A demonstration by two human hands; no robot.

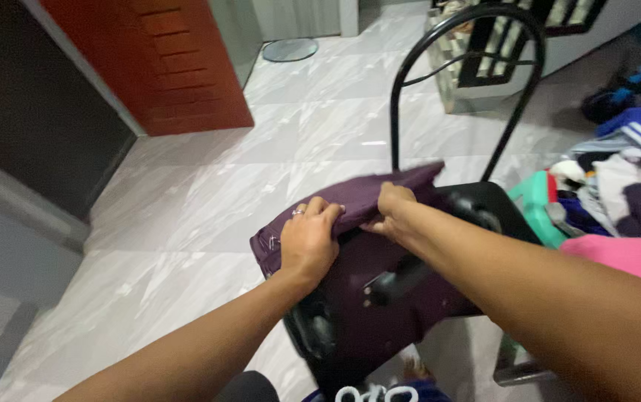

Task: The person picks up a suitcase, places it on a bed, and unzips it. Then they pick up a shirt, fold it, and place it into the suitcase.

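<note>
two hands (343, 227), gripping purple garment (369, 298), chair (476, 201)

The purple garment (350, 246) is dark, plain cloth. It lies draped over a black chair seat, its upper edge bunched into a fold.

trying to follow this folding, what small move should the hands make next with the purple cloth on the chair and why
Probably draw the pinched edge across to finish the fold. The left hand and right hand both grip the dark purple fabric garment near its upper edge, close together, while the rest drapes loosely over the seat of the black metal chair, with one layer already turned over.
</note>
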